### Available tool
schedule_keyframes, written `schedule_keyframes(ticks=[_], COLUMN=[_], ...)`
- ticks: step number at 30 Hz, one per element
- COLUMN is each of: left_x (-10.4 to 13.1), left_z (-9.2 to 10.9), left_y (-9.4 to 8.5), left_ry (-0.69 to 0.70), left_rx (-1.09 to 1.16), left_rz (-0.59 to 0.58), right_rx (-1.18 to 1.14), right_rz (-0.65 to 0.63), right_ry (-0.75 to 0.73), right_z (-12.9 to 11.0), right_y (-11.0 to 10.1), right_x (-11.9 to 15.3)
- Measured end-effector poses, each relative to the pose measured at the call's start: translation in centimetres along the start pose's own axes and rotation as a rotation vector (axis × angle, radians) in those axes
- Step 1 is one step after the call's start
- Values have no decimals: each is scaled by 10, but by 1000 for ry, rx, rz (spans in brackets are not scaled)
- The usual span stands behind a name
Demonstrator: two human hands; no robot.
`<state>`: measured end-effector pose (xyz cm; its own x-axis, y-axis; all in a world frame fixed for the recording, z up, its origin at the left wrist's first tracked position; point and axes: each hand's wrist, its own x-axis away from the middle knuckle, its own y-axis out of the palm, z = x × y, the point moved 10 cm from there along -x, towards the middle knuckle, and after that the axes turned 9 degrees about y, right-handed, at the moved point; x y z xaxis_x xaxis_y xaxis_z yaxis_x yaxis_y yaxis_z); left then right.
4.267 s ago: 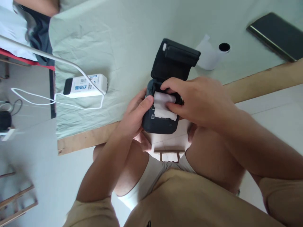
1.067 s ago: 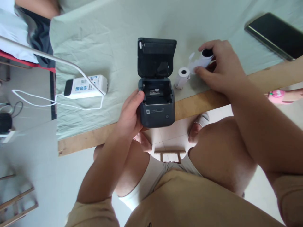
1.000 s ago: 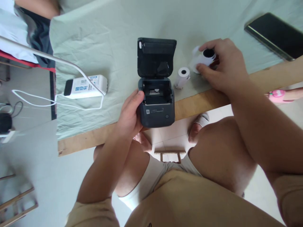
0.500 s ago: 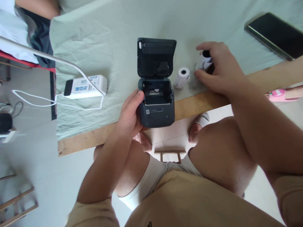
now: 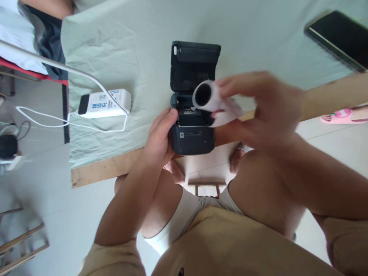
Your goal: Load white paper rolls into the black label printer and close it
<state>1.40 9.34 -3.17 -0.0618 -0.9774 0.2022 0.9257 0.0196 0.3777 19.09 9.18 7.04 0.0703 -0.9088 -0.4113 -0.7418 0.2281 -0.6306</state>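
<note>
A small dark label printer [image 5: 193, 140] sits at the table's near edge with its lid [image 5: 195, 65] raised. My left hand [image 5: 161, 134] grips its left side, thumb on the rim of the paper bay. Over the bay's right part, my right hand [image 5: 264, 107], blurred by motion, holds a white paper roll [image 5: 216, 100] between thumb and fingers. The roll's dark, hollow core faces left and up toward me. Part of the bay is hidden behind the roll. The smaller paper roll that stood right of the printer is out of sight behind my right hand and the held roll.
A white power bank [image 5: 106, 103] with a white cable [image 5: 86, 78] lies on the green cloth [image 5: 138, 50] at the left. The dark phone [image 5: 340, 38] is at the far right. A wooden edge [image 5: 106, 168] borders the table; another person's pink-shod foot [image 5: 343, 115] shows beyond it.
My right hand has lifted the larger paper roll from the cloth and carried it left to the printer's bay. My left hand still grips the printer.
</note>
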Motion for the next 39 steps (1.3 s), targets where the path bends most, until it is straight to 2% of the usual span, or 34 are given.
schedule_keyframes(ticks=[1, 3, 7, 11, 14, 17, 21, 24, 27, 30, 32, 35, 37, 39], left_x=[0, 1, 2, 0, -1, 0, 4, 6, 8, 8, 6, 6, 7, 8], left_z=[0, 1, 2, 4, 2, 4, 13, 15, 14, 16, 16, 13, 12, 13], left_y=[-1, -1, -2, 0, 0, 3, 8, 6, 7, 8, 7, 5, 5, 4], left_ry=[6, 11, 20, 42, 35, 57, 127, 127, 117, 148, 158, 119, 99, 102], left_rx=[0, -1, -18, 4, 11, 18, -40, -109, -142, -160, -173, -191, -183, -158], left_rz=[4, 4, 10, 5, -3, -54, -139, -100, -92, -126, -145, -162, -142, -112], right_rx=[28, 98, 200, 187, 147, 107, 50, -53, -89, -135, -225, -358, -326, -242], right_rz=[46, 98, 47, 48, 37, 18, -15, 37, 109, 45, 17, 64, 46, -37], right_ry=[-104, -216, -194, -204, -274, -380, -418, -355, -157, -18, -12, -56, -40, 12], right_z=[-15, -30, -24, -25, -32, -38, -40, -40, -23, -7, -4, -8, -10, -7], right_y=[4, 13, 29, 25, 24, 28, 30, 13, -3, 0, 2, -5, -3, 7], right_x=[4, 9, 2, 2, 8, 18, 25, 20, 10, 4, 3, 6, 6, 5])
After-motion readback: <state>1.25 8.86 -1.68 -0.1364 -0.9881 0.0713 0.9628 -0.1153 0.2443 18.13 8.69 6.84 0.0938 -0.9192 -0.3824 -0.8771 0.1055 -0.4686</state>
